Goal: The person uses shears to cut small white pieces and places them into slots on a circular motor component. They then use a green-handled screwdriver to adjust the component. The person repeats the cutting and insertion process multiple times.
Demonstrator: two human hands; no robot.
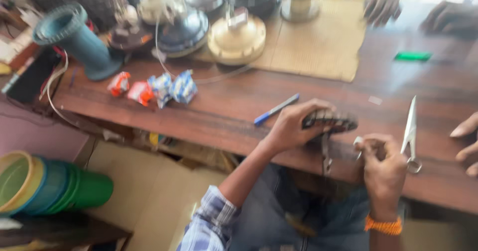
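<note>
Head view: left hand (294, 126) clamped on dark ribbed part (329, 120) at table edge (199, 131), right hand (382, 169) gripping scissors (411, 131).

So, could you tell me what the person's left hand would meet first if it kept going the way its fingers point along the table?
Probably the right hand. The left hand grips a dark ridged part and points right along the wooden table edge. The blur makes depth uncertain; it might pass just behind.

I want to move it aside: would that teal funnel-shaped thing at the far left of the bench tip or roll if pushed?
The teal funnel-shaped piece leans on a flared base, so it may tip. Its round body would probably roll once down.
</note>
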